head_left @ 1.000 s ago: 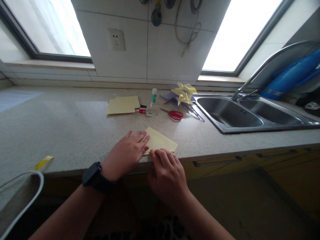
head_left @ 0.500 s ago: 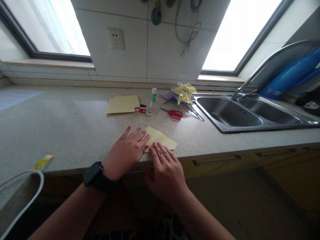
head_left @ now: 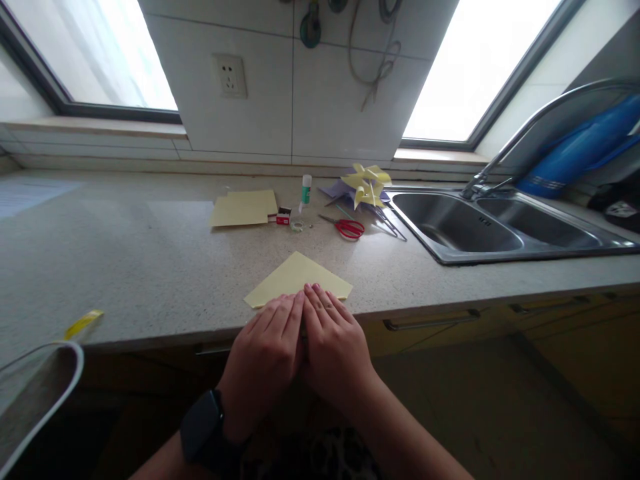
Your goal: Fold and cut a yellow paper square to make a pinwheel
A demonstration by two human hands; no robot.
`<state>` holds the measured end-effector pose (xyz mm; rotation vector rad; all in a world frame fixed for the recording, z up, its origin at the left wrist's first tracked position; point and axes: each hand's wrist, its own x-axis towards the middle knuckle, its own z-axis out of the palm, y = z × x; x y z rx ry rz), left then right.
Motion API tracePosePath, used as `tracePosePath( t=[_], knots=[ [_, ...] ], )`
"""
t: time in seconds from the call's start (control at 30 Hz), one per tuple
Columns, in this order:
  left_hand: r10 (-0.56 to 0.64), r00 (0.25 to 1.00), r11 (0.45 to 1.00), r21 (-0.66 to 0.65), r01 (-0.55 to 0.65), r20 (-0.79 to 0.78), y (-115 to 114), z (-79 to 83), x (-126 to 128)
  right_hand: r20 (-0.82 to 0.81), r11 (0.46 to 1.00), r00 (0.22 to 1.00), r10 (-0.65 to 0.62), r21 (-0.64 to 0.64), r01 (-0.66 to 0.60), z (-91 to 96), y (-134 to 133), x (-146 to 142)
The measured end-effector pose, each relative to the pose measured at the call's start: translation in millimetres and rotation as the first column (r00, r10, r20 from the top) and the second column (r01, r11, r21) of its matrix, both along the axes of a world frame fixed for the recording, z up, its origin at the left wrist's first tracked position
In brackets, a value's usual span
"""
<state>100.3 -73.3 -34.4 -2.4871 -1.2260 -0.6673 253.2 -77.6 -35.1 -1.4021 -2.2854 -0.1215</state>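
A pale yellow sheet of paper (head_left: 296, 272), folded into a triangle, lies at the counter's front edge with its point facing away from me. Along its near, folded edge my left hand (head_left: 267, 350) presses with fingers stretched out side by side; a dark watch is on that wrist. My right hand (head_left: 333, 340) lies right beside it, fingertips flat on the same edge. The two hands touch near the middle of the fold. Both thumbs are hidden beneath the hands.
Behind the sheet are more yellow paper (head_left: 240, 210), a small red box (head_left: 283, 216), a tape roll (head_left: 297, 227), a glue stick (head_left: 306, 190) and red-handled scissors (head_left: 349, 229). Paper pinwheels (head_left: 367, 183) stand beside the sink (head_left: 445, 257). A yellow strip (head_left: 84, 324) lies at left.
My left hand has come off the paper's upper left part and moved down to the folded edge, beside my right hand. The sheet's left corner now shows. My right hand has barely moved.
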Motion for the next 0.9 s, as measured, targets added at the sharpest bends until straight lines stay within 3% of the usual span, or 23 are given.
tracePosePath(
  t=[0.5, 0.77, 0.9],
  knots=[
    [-0.009, 0.998, 0.999, 0.034, 0.007, 0.065, 5.2, -8.2, -0.4, -0.012, 0.995, 0.997, 0.079, -0.06, -0.08, 8.0, 5.7, 11.5],
    [0.008, 0.999, 1.0, 0.013, -0.009, 0.031, 4.5, -6.3, -0.5, -0.061, 0.997, 0.998, -0.03, 0.07, 0.034, 4.5, 2.7, 13.6],
    [0.033, 0.998, 0.999, -0.004, -0.033, 0.045, 4.6, -5.2, 0.6, -0.053, 0.995, 0.998, -0.016, 0.101, 0.021, 1.0, 2.5, 13.2]
  ],
)
